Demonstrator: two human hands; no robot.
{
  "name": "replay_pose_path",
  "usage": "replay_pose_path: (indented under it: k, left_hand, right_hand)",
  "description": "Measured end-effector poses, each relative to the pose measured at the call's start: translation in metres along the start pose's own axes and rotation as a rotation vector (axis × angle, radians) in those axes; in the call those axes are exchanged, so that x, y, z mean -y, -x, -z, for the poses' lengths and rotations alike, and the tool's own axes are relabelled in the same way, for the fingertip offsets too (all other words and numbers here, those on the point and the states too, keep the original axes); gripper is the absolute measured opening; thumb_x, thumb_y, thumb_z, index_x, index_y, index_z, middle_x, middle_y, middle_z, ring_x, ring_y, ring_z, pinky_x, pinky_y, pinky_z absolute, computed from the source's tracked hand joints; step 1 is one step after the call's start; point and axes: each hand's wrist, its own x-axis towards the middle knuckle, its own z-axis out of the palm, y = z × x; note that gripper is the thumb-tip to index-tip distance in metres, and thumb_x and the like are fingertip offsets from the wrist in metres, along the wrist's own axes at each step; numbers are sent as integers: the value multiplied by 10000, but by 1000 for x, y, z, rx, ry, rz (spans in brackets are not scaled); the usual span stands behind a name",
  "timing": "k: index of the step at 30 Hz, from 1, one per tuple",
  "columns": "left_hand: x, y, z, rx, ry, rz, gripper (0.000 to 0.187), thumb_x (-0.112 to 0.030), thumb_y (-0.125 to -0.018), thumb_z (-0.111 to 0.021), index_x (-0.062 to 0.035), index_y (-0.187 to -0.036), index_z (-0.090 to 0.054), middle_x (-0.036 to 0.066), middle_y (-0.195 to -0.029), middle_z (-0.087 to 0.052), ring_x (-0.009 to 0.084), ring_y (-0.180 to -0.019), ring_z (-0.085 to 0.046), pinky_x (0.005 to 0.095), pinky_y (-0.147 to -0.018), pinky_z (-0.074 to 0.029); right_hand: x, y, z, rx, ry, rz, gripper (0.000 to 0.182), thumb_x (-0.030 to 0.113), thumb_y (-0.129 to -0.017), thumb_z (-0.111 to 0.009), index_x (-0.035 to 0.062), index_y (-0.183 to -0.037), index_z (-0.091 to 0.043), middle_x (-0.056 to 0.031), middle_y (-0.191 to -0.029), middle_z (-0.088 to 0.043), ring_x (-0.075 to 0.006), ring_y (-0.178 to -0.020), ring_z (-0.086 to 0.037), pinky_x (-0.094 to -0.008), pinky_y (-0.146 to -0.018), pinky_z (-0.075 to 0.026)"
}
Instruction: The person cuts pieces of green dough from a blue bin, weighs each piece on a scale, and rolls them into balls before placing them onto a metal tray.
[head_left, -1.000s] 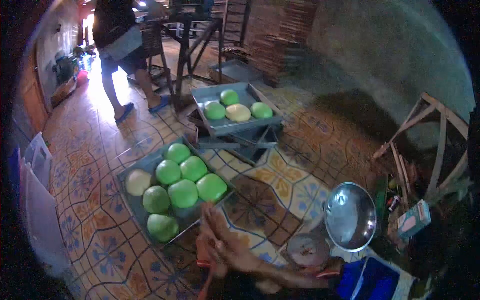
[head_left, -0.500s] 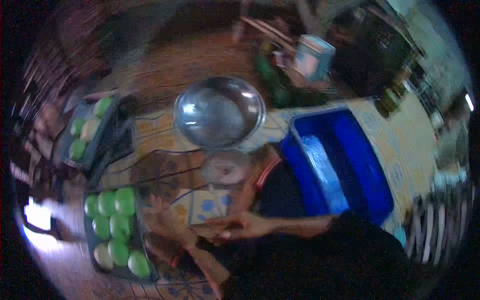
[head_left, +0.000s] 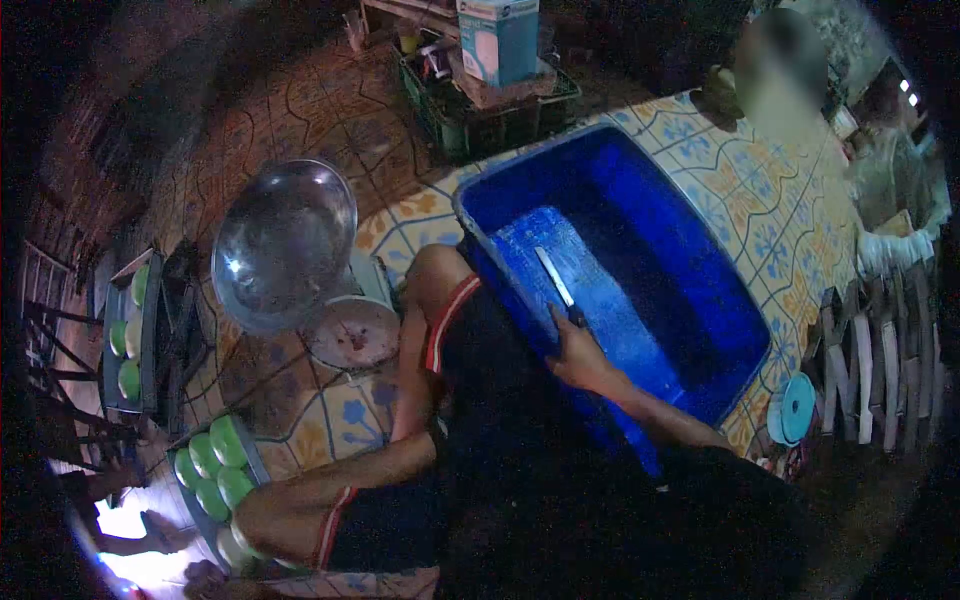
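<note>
My right hand (head_left: 578, 358) is closed round the dark handle of a knife (head_left: 554, 276), its blade pointing up and away over the large blue tub (head_left: 690, 200). A lighter blue surface (head_left: 570, 262) lies beneath the blade inside the tub. I cannot make out my left hand. Green fruits (head_left: 228, 440) lie in a dark tray (head_left: 262, 468) beside my bent left knee. In front of my legs is a shallow dish (head_left: 352, 335) with small dark bits in it, and a big shiny metal bowl (head_left: 285, 240) beyond it.
A second tray (head_left: 148, 345) with green fruits is at the far left. A box (head_left: 500, 42) stands on a green crate (head_left: 450, 130) behind the tub. A turquoise round object (head_left: 793, 410) and wooden slats (head_left: 880, 370) are at right. Another person's limb (head_left: 130, 540) shows lower left.
My right hand has moved right to the tub and now shows a knife. My left hand has gone from sight. The view has turned right, so the bowl and trays appear further left.
</note>
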Motion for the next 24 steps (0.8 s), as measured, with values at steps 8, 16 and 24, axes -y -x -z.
replay_pose_path:
  k: [8,16,24]
  left_hand:
    - [12,-99,-17,593,29,162,183,-135,-789,-531,15,-738,-623,63,-681,-578,168,-671,-513,295,-649,-409]
    - [31,-100,-148,1393,-389,-317,356,-232,-786,-623,25,-1026,-569,146,-888,-633,206,-796,-602,349,-722,-472]
    - [208,21,-294,1679,140,582,554,-337,-836,-595,24,-1226,-440,201,-1027,-596,276,-929,-597,357,-762,-495]
  right_hand:
    - [-16,-29,10,61,-74,-119,628,35,-630,-656,-19,-1223,-457,-278,-970,-590,-394,-918,-581,-407,-822,-469]
    - [179,-51,118,584,-19,-544,365,302,-838,-563,-10,-1023,-600,-136,-950,-640,-231,-824,-617,-367,-696,-518]
    - [-123,-116,9,-322,-399,-308,547,470,-814,-589,-41,-1009,-612,-166,-846,-651,-217,-711,-600,-369,-652,-469]
